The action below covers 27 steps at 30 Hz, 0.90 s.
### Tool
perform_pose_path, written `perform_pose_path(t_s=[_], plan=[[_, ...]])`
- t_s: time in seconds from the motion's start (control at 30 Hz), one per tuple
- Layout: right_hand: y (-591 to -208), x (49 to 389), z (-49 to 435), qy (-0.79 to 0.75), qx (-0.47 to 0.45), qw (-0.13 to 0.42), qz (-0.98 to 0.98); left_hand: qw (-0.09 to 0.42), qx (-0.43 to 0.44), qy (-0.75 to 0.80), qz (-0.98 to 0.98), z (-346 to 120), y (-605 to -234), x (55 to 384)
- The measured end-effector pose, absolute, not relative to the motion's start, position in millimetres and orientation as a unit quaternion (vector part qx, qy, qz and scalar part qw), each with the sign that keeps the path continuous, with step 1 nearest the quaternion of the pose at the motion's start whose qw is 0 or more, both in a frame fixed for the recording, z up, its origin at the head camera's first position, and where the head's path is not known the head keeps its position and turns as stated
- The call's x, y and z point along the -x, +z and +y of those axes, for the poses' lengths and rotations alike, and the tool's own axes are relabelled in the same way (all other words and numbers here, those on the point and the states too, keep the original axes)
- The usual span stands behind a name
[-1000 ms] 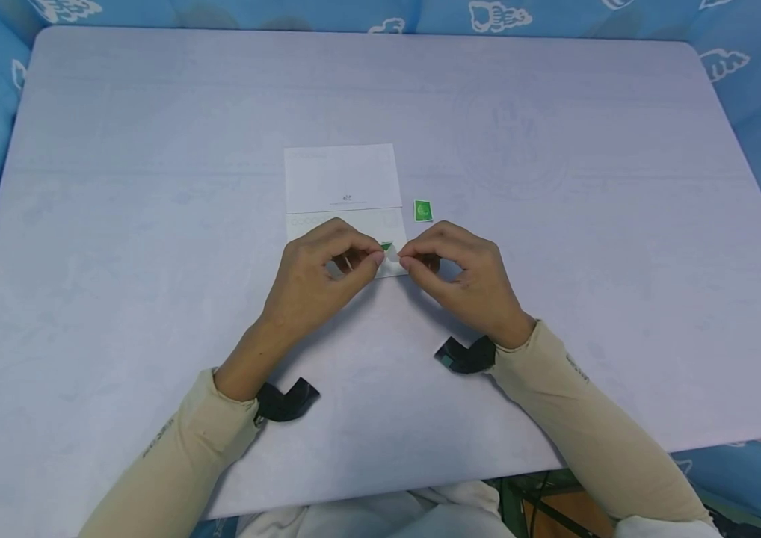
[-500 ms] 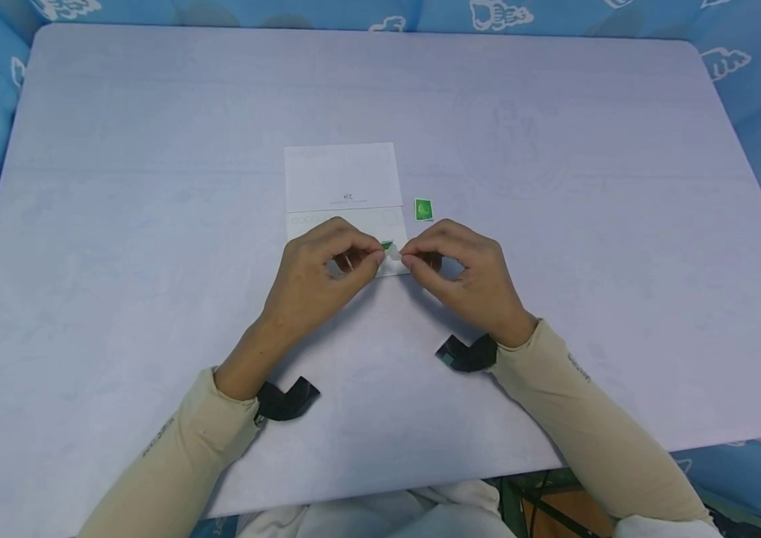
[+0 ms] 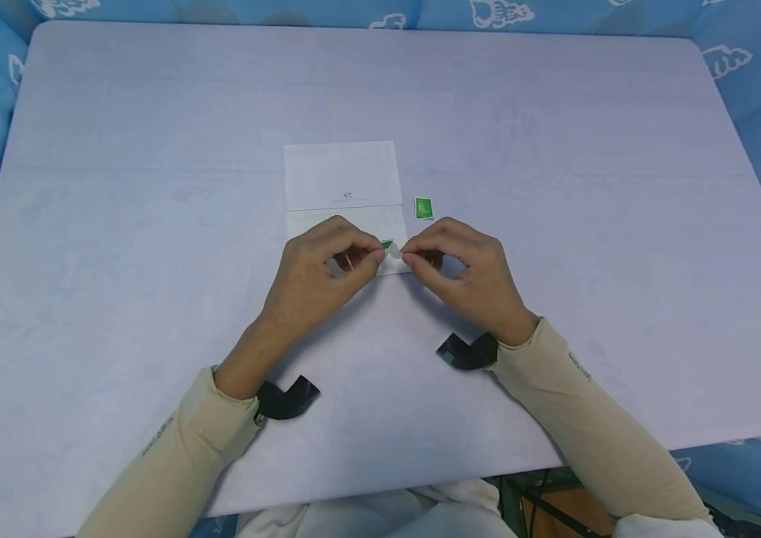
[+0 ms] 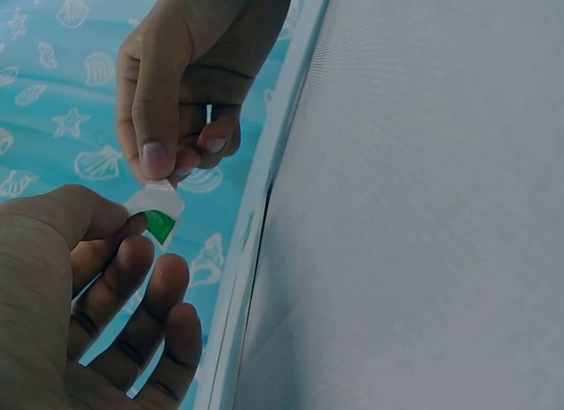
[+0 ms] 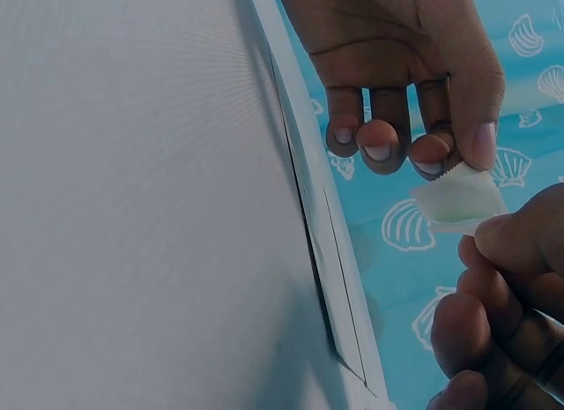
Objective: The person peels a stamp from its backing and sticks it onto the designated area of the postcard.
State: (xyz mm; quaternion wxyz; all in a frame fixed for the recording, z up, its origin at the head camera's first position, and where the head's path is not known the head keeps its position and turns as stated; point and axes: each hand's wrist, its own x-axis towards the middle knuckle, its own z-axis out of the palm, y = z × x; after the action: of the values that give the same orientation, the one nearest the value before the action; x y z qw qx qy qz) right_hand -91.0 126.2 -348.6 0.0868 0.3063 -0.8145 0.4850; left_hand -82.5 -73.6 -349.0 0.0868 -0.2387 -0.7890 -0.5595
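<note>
A small green-and-white postage stamp point(image 3: 387, 244) with a toothed edge is held in the air over the lower right of a white envelope point(image 3: 347, 175). My left hand point(image 3: 330, 261) pinches one side of it between thumb and forefinger. On the opposite side, my right hand point(image 3: 464, 269) pinches its pale edge; whether this is the stamp or a backing is unclear. The stamp's whitish back point(image 5: 460, 198) faces the right wrist camera, and a green corner point(image 4: 160, 225) shows in the left wrist view. A second green stamp point(image 3: 424, 208) lies right of the envelope.
A white-covered table point(image 3: 555, 149) spreads out around the hands. Blue cloth with shell patterns point(image 3: 757, 112) surrounds its edges. Dark wrist mounts point(image 3: 286, 400) stick out from both sleeves, near the tabletop.
Almost nothing differs. Both hands keep their pinch, and the whole scene sits slightly higher in the head view.
</note>
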Motion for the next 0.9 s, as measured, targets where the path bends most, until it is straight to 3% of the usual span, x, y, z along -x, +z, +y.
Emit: perform_pose_path(t_s=[0.63,0.9], plan=[[-350,92,128,0.483,-0.302,0.088,-0.817,0.088,0.242,-0.555,-0.791,-74,-350,83],[-349,93,128,0.486,-0.298,0.087,-0.817,0.098,0.248,-0.551,-0.791,-75,-377,93]])
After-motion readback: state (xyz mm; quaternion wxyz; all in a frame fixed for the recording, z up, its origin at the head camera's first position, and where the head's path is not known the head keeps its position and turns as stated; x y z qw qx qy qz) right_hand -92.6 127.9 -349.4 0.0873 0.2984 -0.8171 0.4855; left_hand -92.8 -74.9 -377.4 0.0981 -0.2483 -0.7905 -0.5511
